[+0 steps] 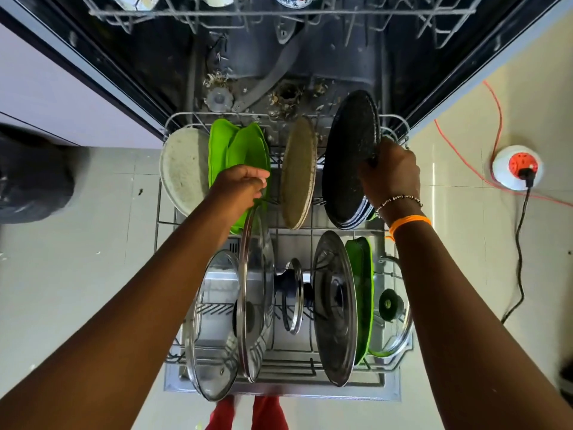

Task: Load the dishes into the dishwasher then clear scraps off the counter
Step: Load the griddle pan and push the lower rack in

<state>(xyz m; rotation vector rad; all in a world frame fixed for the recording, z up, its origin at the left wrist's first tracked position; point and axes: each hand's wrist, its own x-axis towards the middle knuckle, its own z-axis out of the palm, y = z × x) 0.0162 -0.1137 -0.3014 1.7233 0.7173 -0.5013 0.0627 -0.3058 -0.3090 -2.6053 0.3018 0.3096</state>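
Observation:
The dishwasher's lower rack (173, 223) is pulled out below me. My right hand (391, 173) grips the rim of a black speckled plate (348, 159) standing upright at the rack's back right. My left hand (243, 186) pinches the top edge of a green plate (238, 147) in the back left row, just above a tall glass lid (256, 293). A pale speckled plate (183, 169) and a brown plate (299, 172) stand on edge in the same row. Several glass lids (335, 305) and another green plate (362, 302) fill the front row.
The upper rack (279, 13) with cups hangs at the top. Food scraps lie on the tub floor (288, 97). An orange cable (496, 125) and a white socket reel (516, 167) lie on the floor at right. A dark bag (31, 181) sits at left.

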